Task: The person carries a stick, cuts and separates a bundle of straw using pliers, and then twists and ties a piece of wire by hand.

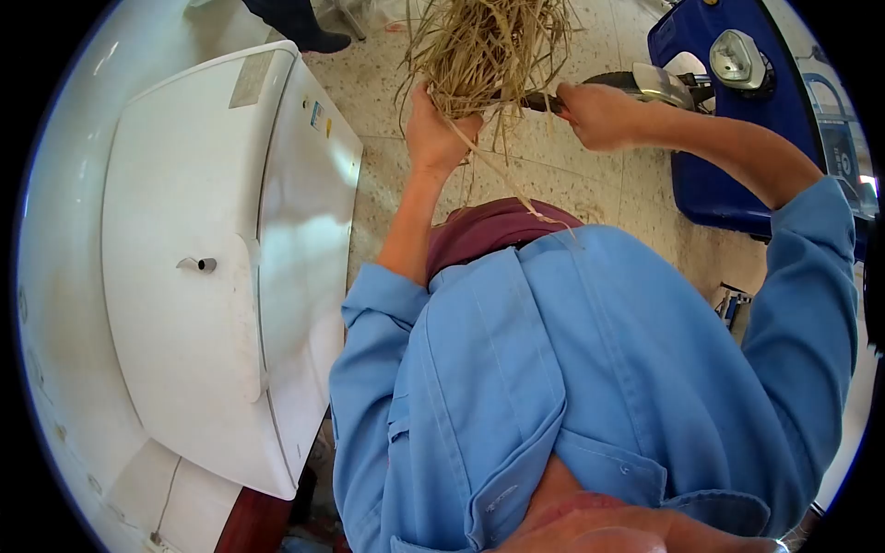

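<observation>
A thick bundle of dry straw (493, 51) fills the top middle of the head view, its loose stalks fanning out. My left hand (438, 134) is closed around its lower end, with the thumb toward the right. One long strand hangs from there across to my waist. My right hand (599, 115) grips a dark-handled tool (542, 102) that points left into the straw, close to my left hand. The far end of this tool is hidden among the stalks, so its kind does not show.
A large white fridge or freezer (184, 221) stands close on my left. At the right is a blue motorbike-like vehicle (719, 184) with a headlight (736, 57). A dark boot (300, 23) shows at the top left on the speckled tile floor (387, 198).
</observation>
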Demonstrator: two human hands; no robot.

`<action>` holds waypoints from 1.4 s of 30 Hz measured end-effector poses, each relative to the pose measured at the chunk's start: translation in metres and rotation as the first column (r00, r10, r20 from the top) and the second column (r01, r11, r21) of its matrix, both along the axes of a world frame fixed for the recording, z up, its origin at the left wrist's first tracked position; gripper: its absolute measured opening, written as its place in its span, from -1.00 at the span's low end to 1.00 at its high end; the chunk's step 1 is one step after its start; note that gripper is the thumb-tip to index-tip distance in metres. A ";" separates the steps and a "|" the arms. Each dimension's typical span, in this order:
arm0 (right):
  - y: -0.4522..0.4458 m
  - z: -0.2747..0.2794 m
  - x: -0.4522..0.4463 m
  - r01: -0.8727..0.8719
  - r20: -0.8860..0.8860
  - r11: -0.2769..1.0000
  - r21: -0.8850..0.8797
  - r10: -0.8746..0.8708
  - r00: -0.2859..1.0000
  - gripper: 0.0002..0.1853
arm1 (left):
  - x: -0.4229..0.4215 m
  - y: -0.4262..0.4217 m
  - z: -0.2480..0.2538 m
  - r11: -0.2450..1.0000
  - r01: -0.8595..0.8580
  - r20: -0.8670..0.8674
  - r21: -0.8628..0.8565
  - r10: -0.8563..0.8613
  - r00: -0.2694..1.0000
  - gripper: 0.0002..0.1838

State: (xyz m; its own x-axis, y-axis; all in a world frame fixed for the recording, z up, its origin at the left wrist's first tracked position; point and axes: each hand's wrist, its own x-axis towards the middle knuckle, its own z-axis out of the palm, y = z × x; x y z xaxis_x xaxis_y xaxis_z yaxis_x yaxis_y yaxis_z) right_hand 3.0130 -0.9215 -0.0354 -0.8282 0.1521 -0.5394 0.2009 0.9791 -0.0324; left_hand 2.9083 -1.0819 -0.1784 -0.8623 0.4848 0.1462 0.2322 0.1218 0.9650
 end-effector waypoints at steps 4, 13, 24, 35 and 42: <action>0.005 -0.013 0.013 0.063 0.029 0.985 -0.164 -0.059 0.998 -0.81 | -0.002 0.002 -0.010 1.000 0.025 -0.042 0.007 -0.025 0.999 -0.29; -0.002 0.009 0.033 0.594 0.484 0.670 -0.445 -0.378 0.789 -0.87 | 0.004 -0.015 -0.015 0.908 0.404 0.189 0.109 -0.418 0.888 -0.20; -0.007 0.016 0.036 0.790 0.749 0.349 -0.504 -0.278 0.601 -0.93 | -0.001 -0.064 -0.008 0.607 0.795 0.369 -0.003 -0.738 0.565 -0.04; 0.005 0.004 0.035 0.885 0.862 0.042 -0.463 -0.212 0.461 -0.93 | 0.038 -0.054 -0.036 0.866 0.458 0.450 0.202 -0.497 0.742 -0.27; -0.004 -0.011 0.049 0.875 0.913 -0.264 -0.406 -0.167 0.373 -0.85 | 0.038 -0.058 -0.036 0.904 0.402 0.477 0.145 -0.420 0.772 -0.41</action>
